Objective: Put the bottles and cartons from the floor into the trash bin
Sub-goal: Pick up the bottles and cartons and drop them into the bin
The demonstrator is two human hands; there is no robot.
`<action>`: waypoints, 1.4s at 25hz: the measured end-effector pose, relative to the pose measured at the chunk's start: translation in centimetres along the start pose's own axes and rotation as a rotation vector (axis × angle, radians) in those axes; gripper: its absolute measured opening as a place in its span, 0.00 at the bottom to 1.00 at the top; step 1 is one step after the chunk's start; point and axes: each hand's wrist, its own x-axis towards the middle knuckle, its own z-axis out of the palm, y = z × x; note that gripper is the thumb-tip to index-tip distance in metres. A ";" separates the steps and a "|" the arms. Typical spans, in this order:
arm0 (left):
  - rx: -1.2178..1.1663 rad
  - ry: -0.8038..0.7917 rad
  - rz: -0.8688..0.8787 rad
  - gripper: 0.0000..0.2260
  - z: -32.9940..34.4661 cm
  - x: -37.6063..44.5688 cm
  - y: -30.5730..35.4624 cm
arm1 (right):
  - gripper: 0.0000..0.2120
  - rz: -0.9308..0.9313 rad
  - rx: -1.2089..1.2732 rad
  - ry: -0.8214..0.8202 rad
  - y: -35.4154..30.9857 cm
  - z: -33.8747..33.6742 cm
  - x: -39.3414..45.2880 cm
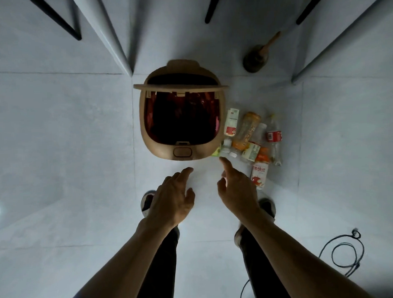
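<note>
A tan trash bin stands on the floor with its lid up and a red bag inside. To its right lies a cluster of several bottles and cartons: a white carton with a red label, an orange bottle, a clear bottle with a red label, a small clear bottle by the bin's corner, and a white and red bottle nearest me. My right hand is open, its fingertip close to the small clear bottle. My left hand is open and empty below the bin.
A dark round object with a wooden handle sits on the floor behind the bottles. Black furniture legs and grey panels stand at the back. A black cable loops on the floor at the lower right. My shoes show under my hands.
</note>
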 end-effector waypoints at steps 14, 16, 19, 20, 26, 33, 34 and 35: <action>0.134 0.094 -0.171 0.35 21.0 21.0 5.0 | 0.32 0.430 -0.038 -0.081 22.9 8.2 7.0; -0.020 0.237 -0.263 0.36 22.5 26.4 2.5 | 0.41 0.610 0.061 -0.106 25.6 12.3 10.4; -0.242 0.301 -0.380 0.35 24.2 31.7 0.9 | 0.53 0.746 0.197 -0.060 28.7 16.3 12.5; -0.271 0.290 -0.423 0.35 24.9 32.5 0.7 | 0.51 0.779 0.252 -0.056 29.5 16.8 12.8; -0.405 0.111 -0.669 0.30 24.7 26.0 -1.2 | 0.37 0.896 0.396 -0.167 27.1 15.1 11.0; -0.650 0.066 -0.273 0.27 16.4 8.5 4.5 | 0.41 0.435 0.710 -0.112 15.2 4.6 1.5; -0.640 0.120 -0.216 0.26 14.9 6.4 4.8 | 0.40 0.368 0.749 -0.077 13.5 2.8 0.5; -0.627 0.152 -0.167 0.27 13.0 4.7 5.3 | 0.37 0.317 0.794 -0.039 11.7 1.0 -0.2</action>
